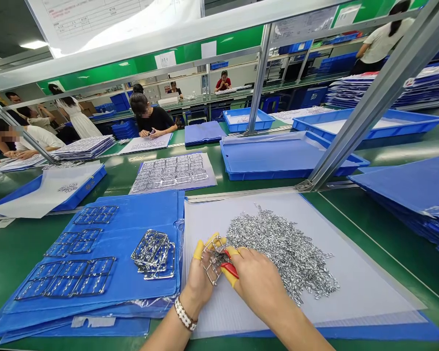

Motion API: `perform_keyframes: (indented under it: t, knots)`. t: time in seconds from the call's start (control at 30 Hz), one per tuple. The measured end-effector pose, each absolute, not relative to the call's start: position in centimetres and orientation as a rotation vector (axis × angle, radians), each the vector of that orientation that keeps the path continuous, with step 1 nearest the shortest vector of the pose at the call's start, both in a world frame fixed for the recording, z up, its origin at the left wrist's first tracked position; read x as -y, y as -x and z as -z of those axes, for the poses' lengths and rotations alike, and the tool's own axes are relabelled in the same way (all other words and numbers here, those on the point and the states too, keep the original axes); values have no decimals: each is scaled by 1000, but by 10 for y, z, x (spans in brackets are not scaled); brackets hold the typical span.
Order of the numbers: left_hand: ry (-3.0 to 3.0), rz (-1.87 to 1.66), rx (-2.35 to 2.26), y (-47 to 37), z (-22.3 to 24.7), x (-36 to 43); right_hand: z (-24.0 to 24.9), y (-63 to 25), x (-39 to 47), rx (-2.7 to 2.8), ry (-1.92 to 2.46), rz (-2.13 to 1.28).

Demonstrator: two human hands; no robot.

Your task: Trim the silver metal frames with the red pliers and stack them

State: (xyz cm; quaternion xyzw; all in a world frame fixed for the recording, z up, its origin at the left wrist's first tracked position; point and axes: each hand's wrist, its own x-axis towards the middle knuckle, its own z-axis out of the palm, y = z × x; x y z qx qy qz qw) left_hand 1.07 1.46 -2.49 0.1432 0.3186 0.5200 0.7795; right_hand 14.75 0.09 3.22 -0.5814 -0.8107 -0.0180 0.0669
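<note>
My left hand (196,279), with yellow covers on some fingertips, grips a small silver wire frame (207,265) held upright above the white sheet (358,297). Red-handled pliers (230,269) are closed inside my right hand (258,278), which also wears yellow finger covers. The pliers' tip meets the frame, though small metal bits and fingers hide the exact contact. Just beyond my right hand spreads a heap of small silver metal pieces (281,248). Left of my hands, a loose pile of similar frames (153,251) rests on a blue board (131,282).
More frames (66,278) lie in rows on the board's left side. A metal post (373,92) slants up at the right. Behind are a frame-covered sheet (171,170), blue trays (270,156) and a co-worker (148,117). Blue boards (417,195) are stacked at right.
</note>
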Motion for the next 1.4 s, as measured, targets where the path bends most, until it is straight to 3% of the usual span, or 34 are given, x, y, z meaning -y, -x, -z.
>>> perform_keyframes:
  t: [0.8, 1.4]
  knots:
    - [-361, -1139, -798, -19, 19, -8, -35, -154, -12, 2417, 1890, 8]
    - [-259, -1136, -627, -18, 6, -16, -22, -166, 1, 2386, 1893, -20]
